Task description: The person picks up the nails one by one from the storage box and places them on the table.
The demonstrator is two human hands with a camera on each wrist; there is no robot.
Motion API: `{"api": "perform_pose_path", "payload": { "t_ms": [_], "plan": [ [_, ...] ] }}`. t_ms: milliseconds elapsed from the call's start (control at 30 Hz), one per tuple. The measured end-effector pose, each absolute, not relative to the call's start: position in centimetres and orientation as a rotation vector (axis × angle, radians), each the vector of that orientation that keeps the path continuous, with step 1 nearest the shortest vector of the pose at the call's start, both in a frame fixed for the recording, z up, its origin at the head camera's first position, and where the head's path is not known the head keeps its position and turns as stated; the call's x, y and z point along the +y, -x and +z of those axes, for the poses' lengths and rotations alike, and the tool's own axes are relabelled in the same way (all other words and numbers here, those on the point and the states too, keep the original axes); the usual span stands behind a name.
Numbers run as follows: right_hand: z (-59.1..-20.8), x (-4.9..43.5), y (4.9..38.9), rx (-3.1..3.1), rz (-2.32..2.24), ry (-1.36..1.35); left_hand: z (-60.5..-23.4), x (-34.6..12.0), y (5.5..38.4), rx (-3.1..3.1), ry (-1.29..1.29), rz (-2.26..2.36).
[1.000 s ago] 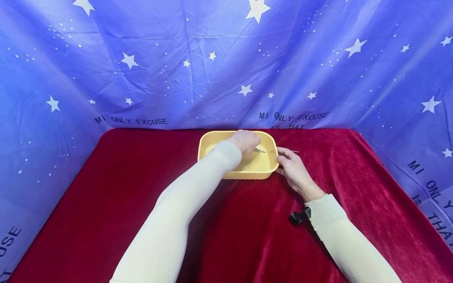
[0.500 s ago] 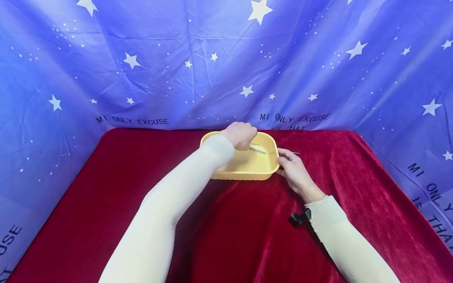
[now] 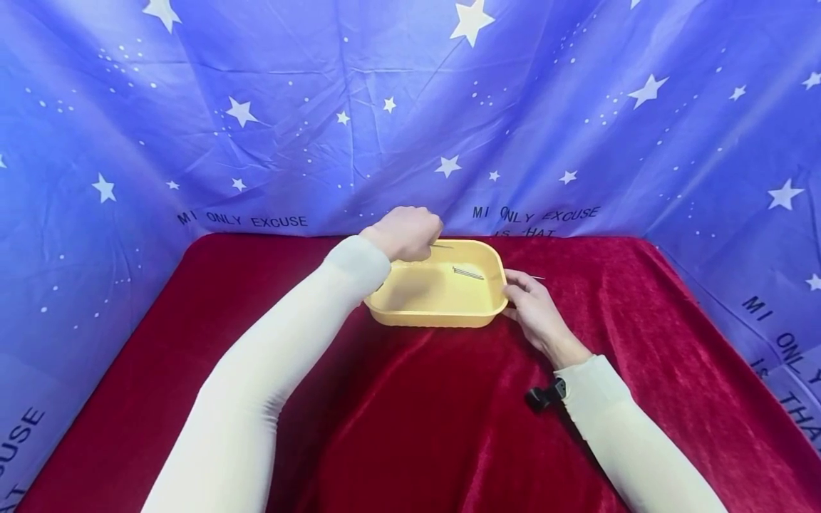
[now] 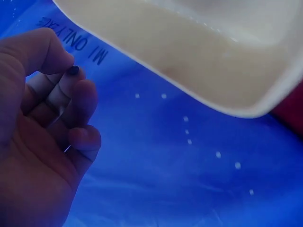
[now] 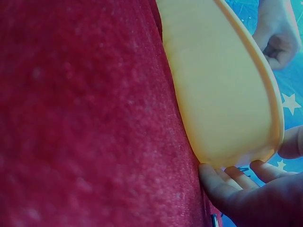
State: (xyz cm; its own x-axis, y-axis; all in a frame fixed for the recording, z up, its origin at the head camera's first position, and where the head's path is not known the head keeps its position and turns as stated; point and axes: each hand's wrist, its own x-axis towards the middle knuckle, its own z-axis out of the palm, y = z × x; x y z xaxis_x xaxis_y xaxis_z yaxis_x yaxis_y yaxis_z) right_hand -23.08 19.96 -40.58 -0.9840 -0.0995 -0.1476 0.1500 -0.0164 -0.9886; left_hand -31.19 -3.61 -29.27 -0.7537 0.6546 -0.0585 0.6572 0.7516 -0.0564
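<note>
A yellow rectangular tub (image 3: 436, 319) stands near the table's far edge. Over its far left corner, my left hand (image 3: 404, 231) pinches a thin metal rod (image 3: 442, 246) that points right; in the left wrist view its dark end (image 4: 73, 70) shows between thumb and finger. Several similar metal rods (image 3: 468, 273) lie together on the tub's floor. At the right end, my right hand (image 3: 531, 303) holds the tub, with fingers (image 5: 220, 184) against the outer wall and the thumb at the rim in the right wrist view.
Another thin metal piece (image 3: 539, 277) lies on the red velvet cloth (image 3: 398, 427), just beyond the right hand. A blue star-printed curtain (image 3: 359, 157) hangs close behind the table and along both sides. A black wrist camera (image 3: 541, 397) sits under the right sleeve.
My left hand has risen out of the tub and moved left with one metal rod, uncovering the rods on the floor. The right hand stays on the tub's right end.
</note>
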Motion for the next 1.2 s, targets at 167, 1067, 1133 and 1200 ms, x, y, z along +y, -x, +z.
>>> {"api": "perform_pose_path", "payload": {
  "t_ms": [167, 1067, 1133, 1200],
  "plan": [
    [-40.6, 20.0, 23.0, 2.072, -2.119, -0.058, -29.0, -5.1, 30.8, 2.924, -1.085, -0.126],
    [-40.7, 20.0, 23.1, 2.068, -2.129, -0.036, -30.2, -14.1, 29.6, 3.031, -0.911, -0.061],
    [-40.7, 20.0, 23.1, 2.069, -2.129, -0.036, -30.5, -14.6, 29.6, 3.031, -0.909, -0.047],
    [-40.7, 20.0, 23.1, 2.070, -2.128, -0.036, -30.9, -15.0, 29.6, 3.034, -0.906, -0.037]
  ]
}}
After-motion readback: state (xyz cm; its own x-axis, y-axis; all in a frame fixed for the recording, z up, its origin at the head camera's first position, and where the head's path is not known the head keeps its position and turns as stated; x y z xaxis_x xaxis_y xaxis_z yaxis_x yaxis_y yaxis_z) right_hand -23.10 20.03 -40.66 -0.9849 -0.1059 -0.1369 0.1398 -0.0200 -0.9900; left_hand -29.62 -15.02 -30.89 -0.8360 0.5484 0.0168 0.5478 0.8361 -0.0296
